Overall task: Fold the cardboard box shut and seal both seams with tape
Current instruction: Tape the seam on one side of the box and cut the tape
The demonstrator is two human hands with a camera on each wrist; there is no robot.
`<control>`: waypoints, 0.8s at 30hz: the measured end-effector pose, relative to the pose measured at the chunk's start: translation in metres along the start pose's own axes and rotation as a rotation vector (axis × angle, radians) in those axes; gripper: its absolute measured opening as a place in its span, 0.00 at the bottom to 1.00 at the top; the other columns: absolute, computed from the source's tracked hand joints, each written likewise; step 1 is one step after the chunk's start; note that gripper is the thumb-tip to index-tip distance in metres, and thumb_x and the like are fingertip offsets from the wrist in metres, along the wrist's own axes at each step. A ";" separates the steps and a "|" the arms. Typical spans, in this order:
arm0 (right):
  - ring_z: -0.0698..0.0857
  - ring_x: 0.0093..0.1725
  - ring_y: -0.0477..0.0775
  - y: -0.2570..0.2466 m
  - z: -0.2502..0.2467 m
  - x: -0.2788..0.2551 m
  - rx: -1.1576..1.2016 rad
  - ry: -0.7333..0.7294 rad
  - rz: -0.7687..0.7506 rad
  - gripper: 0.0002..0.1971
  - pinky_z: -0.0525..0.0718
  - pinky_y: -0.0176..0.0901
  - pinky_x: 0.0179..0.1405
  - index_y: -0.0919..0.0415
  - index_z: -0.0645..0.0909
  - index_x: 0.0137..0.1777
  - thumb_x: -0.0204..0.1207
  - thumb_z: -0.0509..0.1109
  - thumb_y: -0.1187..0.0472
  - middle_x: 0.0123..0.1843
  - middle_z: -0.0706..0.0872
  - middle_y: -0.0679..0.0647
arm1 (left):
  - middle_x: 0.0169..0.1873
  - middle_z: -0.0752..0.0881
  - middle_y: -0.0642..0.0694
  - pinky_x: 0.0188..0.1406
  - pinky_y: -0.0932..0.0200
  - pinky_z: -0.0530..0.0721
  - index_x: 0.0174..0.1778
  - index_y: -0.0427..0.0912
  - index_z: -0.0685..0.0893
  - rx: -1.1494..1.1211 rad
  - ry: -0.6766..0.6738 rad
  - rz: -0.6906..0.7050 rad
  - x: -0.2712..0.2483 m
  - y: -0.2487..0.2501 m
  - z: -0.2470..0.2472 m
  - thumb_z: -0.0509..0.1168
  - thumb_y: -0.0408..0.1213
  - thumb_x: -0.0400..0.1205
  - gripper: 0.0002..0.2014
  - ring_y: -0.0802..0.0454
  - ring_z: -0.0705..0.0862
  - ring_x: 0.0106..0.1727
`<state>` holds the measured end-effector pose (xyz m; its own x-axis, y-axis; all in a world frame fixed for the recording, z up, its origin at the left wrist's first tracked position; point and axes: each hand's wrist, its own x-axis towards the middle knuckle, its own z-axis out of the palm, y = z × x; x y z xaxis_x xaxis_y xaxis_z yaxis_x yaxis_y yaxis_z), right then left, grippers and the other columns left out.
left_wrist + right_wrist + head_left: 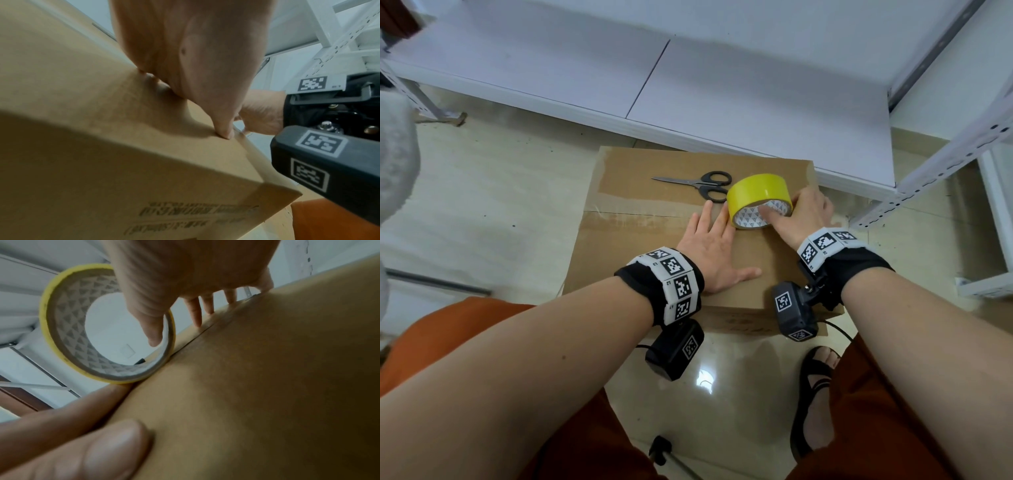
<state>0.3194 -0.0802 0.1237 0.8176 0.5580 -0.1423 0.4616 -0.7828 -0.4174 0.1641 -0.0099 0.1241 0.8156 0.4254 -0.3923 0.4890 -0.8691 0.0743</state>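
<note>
The brown cardboard box (654, 253) sits on the floor with its top flaps folded down and the middle seam (640, 216) running across. A yellow tape roll (753, 190) stands on edge at the seam's right part. My right hand (810, 214) holds it, thumb hooked inside the core (152, 331) and the other fingers (197, 313) reaching down to the cardboard behind it. My left hand (717, 240) lies flat on the near flap, fingers straight, fingertips beside the roll. Black-handled scissors (702, 185) lie on the far flap.
A low white shelf board (722, 85) runs just behind the box, with a perforated metal upright (945, 164) to the right. Glossy floor tiles surround the box. My sandaled foot (818, 377) and orange trousers are near the front edge.
</note>
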 end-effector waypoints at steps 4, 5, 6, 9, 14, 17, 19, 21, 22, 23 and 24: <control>0.57 0.78 0.65 -0.002 -0.001 0.001 -0.054 -0.049 0.003 0.31 0.60 0.61 0.76 0.66 0.73 0.68 0.78 0.63 0.40 0.80 0.61 0.60 | 0.84 0.37 0.43 0.83 0.41 0.40 0.84 0.40 0.40 -0.007 -0.004 0.001 0.001 0.000 0.001 0.45 0.76 0.75 0.52 0.39 0.32 0.83; 0.56 0.79 0.66 -0.002 -0.002 0.001 -0.066 -0.059 -0.004 0.28 0.60 0.59 0.75 0.64 0.74 0.68 0.80 0.61 0.42 0.81 0.58 0.60 | 0.84 0.37 0.43 0.83 0.41 0.40 0.84 0.40 0.40 -0.008 -0.002 0.001 0.001 0.000 0.001 0.45 0.76 0.75 0.53 0.40 0.32 0.83; 0.56 0.78 0.66 -0.002 -0.002 0.001 -0.072 -0.068 -0.012 0.25 0.59 0.58 0.75 0.63 0.76 0.67 0.81 0.60 0.43 0.82 0.57 0.60 | 0.84 0.36 0.43 0.83 0.41 0.40 0.84 0.40 0.39 -0.009 -0.001 0.000 0.001 0.001 0.001 0.45 0.76 0.75 0.53 0.40 0.32 0.83; 0.56 0.78 0.67 -0.001 0.000 0.001 -0.058 -0.082 -0.034 0.20 0.58 0.55 0.75 0.60 0.78 0.64 0.82 0.59 0.47 0.82 0.57 0.60 | 0.83 0.35 0.43 0.83 0.41 0.40 0.84 0.40 0.39 -0.012 -0.010 0.002 0.001 0.001 0.001 0.45 0.76 0.75 0.53 0.40 0.32 0.83; 0.56 0.78 0.68 0.001 -0.002 0.002 -0.011 -0.079 -0.056 0.17 0.58 0.51 0.75 0.61 0.79 0.65 0.83 0.59 0.53 0.82 0.59 0.58 | 0.83 0.34 0.44 0.83 0.42 0.39 0.84 0.40 0.37 -0.018 -0.015 -0.002 0.001 0.002 0.002 0.45 0.76 0.75 0.53 0.40 0.32 0.83; 0.60 0.77 0.68 0.002 -0.005 0.003 0.004 -0.075 -0.063 0.17 0.57 0.48 0.75 0.64 0.79 0.65 0.83 0.59 0.55 0.80 0.63 0.59 | 0.83 0.34 0.44 0.83 0.42 0.40 0.83 0.40 0.36 -0.026 -0.013 -0.002 0.002 0.002 0.002 0.45 0.76 0.75 0.53 0.40 0.31 0.82; 0.62 0.76 0.68 0.002 -0.009 0.001 0.008 -0.075 -0.069 0.17 0.60 0.49 0.74 0.65 0.79 0.65 0.84 0.58 0.57 0.79 0.65 0.59 | 0.83 0.34 0.45 0.83 0.42 0.40 0.83 0.40 0.35 -0.032 -0.012 -0.001 0.001 0.002 0.002 0.45 0.75 0.75 0.53 0.40 0.31 0.82; 0.65 0.74 0.69 0.002 -0.012 -0.002 0.021 -0.063 -0.077 0.15 0.64 0.49 0.71 0.67 0.78 0.63 0.84 0.58 0.59 0.77 0.68 0.60 | 0.83 0.34 0.45 0.83 0.42 0.40 0.83 0.40 0.35 -0.035 -0.010 -0.002 0.001 0.002 0.002 0.45 0.75 0.75 0.53 0.41 0.31 0.82; 0.66 0.73 0.69 0.002 -0.013 -0.003 0.029 -0.058 -0.079 0.14 0.66 0.50 0.69 0.67 0.78 0.63 0.84 0.59 0.60 0.76 0.69 0.61 | 0.83 0.34 0.45 0.83 0.42 0.40 0.83 0.40 0.34 -0.037 -0.007 -0.003 0.001 0.002 0.003 0.45 0.75 0.75 0.53 0.41 0.31 0.82; 0.68 0.72 0.69 0.002 -0.014 -0.003 0.037 -0.054 -0.080 0.14 0.67 0.50 0.68 0.68 0.77 0.63 0.83 0.59 0.61 0.74 0.71 0.62 | 0.83 0.34 0.45 0.83 0.42 0.40 0.83 0.40 0.34 -0.039 -0.004 -0.003 0.001 0.002 0.004 0.45 0.75 0.75 0.53 0.41 0.31 0.82; 0.69 0.71 0.69 0.002 -0.016 -0.004 0.049 -0.050 -0.078 0.14 0.69 0.51 0.66 0.69 0.77 0.62 0.83 0.60 0.61 0.72 0.72 0.64 | 0.83 0.34 0.46 0.83 0.43 0.39 0.83 0.41 0.34 -0.042 -0.001 -0.003 0.001 0.002 0.004 0.45 0.75 0.75 0.53 0.41 0.31 0.82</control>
<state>0.3225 -0.0885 0.1375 0.7609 0.6308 -0.1521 0.5046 -0.7226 -0.4724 0.1642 -0.0126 0.1200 0.8140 0.4276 -0.3931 0.5038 -0.8566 0.1116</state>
